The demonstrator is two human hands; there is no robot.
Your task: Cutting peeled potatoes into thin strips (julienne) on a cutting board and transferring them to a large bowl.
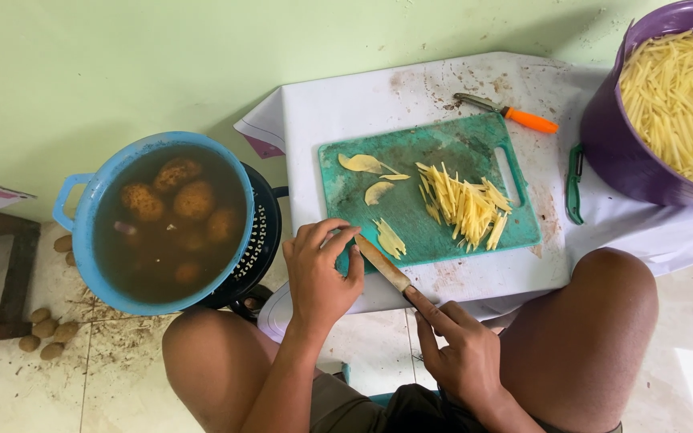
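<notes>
My left hand (320,273) rests with curled fingers on the near left corner of a green cutting board (411,208), fingertips beside a small stack of potato sticks (390,238). My right hand (459,349) grips the handle of a knife (382,265), whose blade lies flat at the board's near edge, against my left fingers. A pile of cut potato sticks (463,208) lies on the board's right half. Two thin potato slices (366,176) lie at its far left.
A purple bucket (615,152) full of potato sticks stands at the right. An orange-handled peeler (515,114) lies behind the board, a green peeler (575,183) beside the bucket. A blue pot (82,240) of water with whole potatoes sits left. Small potatoes (44,330) lie on the floor.
</notes>
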